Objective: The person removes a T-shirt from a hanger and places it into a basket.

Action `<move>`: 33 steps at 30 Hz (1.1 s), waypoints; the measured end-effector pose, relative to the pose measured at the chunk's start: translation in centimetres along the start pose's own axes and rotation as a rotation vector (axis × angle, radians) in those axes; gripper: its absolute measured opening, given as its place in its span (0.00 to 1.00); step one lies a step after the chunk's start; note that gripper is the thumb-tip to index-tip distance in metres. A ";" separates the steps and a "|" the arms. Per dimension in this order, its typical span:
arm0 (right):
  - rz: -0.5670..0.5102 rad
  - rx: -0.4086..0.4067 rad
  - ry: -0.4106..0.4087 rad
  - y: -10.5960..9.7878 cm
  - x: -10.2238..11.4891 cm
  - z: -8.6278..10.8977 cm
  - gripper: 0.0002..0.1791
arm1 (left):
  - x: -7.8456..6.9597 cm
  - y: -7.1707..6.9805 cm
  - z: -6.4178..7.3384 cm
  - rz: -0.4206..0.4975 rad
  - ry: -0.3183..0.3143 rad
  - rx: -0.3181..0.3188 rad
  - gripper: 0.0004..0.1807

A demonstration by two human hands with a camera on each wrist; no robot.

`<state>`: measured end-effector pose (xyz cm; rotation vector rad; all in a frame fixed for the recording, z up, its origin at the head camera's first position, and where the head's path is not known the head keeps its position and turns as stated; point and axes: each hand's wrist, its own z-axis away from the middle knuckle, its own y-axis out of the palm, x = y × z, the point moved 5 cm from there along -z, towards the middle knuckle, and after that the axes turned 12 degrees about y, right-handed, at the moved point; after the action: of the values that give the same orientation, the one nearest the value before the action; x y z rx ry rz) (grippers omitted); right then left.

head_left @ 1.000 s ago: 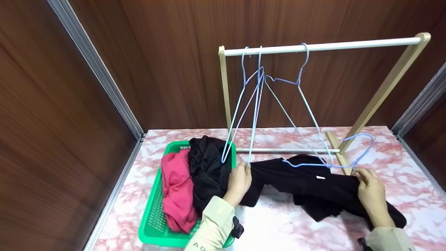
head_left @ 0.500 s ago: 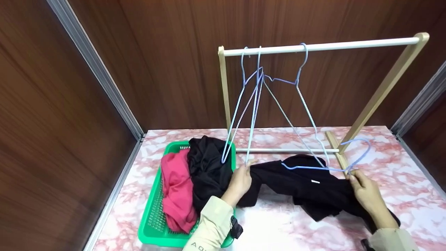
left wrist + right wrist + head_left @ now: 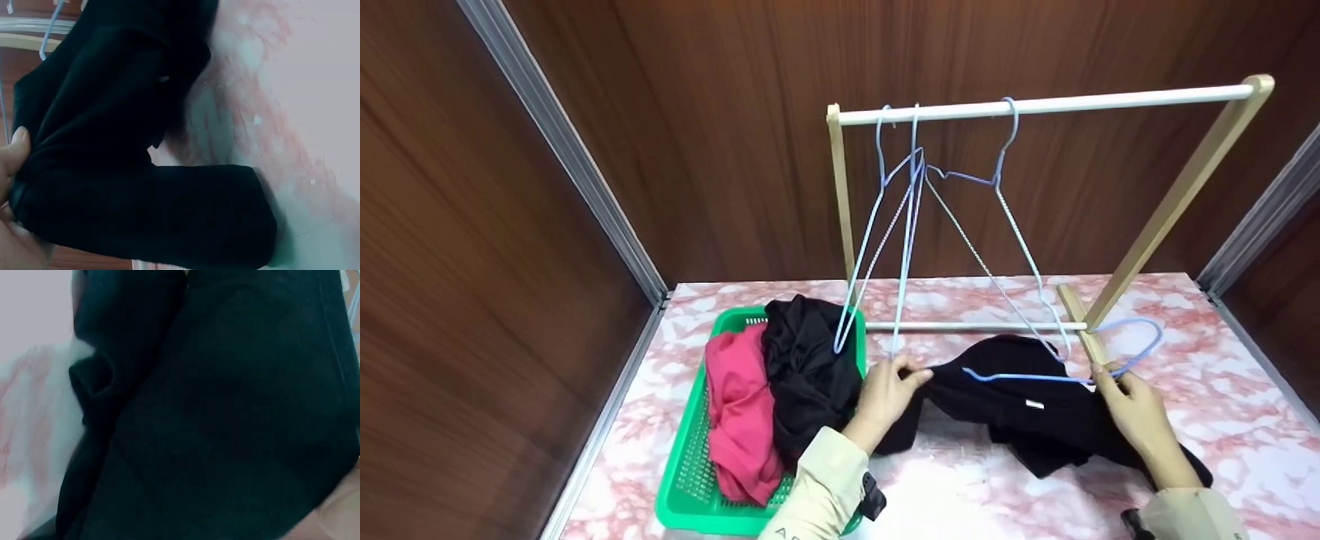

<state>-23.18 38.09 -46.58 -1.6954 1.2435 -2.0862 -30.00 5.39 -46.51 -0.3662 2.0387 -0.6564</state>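
A black shirt (image 3: 1057, 420), with a small white tag (image 3: 1034, 404) showing, is stretched between my two hands. My left hand (image 3: 885, 394) grips its left end; in the left wrist view the thumb (image 3: 17, 147) lies on the cloth and a sleeve hangs below. On the right, my right hand (image 3: 1136, 416) pinches the shirt's upper edge together with a blue wire hanger (image 3: 1027, 377). The hanger's hook points right and one arm lies along the shirt; its lower part is hidden. In the right wrist view dark cloth covers most of the picture, with some of the hand (image 3: 343, 509) at lower right.
A green basket (image 3: 679, 457) at left holds red cloth (image 3: 742, 420) and black cloth (image 3: 806, 375). Several wire hangers (image 3: 1012, 217) hang from the rack's white rail (image 3: 1110, 101) behind my hands. Brown panels stand around the pink marbled table (image 3: 619, 442).
My right hand has shifted left and down, bringing the hanger and the shirt's edge along. My left hand has moved slightly, and its fingers now extend further right over the cloth.
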 end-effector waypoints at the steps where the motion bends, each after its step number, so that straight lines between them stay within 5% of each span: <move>1: 0.002 0.019 0.001 -0.1 -0.2 0.0 0.26 | 0.1 -0.1 0.0 0.014 -0.013 -0.016 0.09; 6: -0.029 0.071 0.029 -0.5 -1.1 -0.4 0.28 | 0.5 -0.6 0.0 -0.021 -0.029 -0.046 0.07; 14: -0.295 0.058 0.184 -0.6 -1.9 -0.9 0.21 | 1.0 -0.4 0.1 -0.063 -0.114 -0.011 0.07; 19: -0.262 0.064 0.284 0.2 -1.3 -0.8 0.22 | 0.6 -0.4 0.1 -0.107 -0.087 0.036 0.09; 23: -0.371 0.037 0.323 0.9 -0.3 -0.5 0.20 | 0.3 -0.5 0.2 -0.131 -0.044 0.085 0.09; 28: -0.600 -0.036 0.332 2.5 1.1 -0.1 0.16 | -0.9 -0.1 0.4 -0.031 -0.007 0.094 0.08; 33: -0.763 -0.087 0.291 4.1 2.8 0.3 0.26 | -2.8 1.1 0.4 0.141 -0.043 0.113 0.08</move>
<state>-25.32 33.67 -47.33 -2.2145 0.8151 -2.8115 -28.19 7.50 -45.38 -0.1676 1.9562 -0.6680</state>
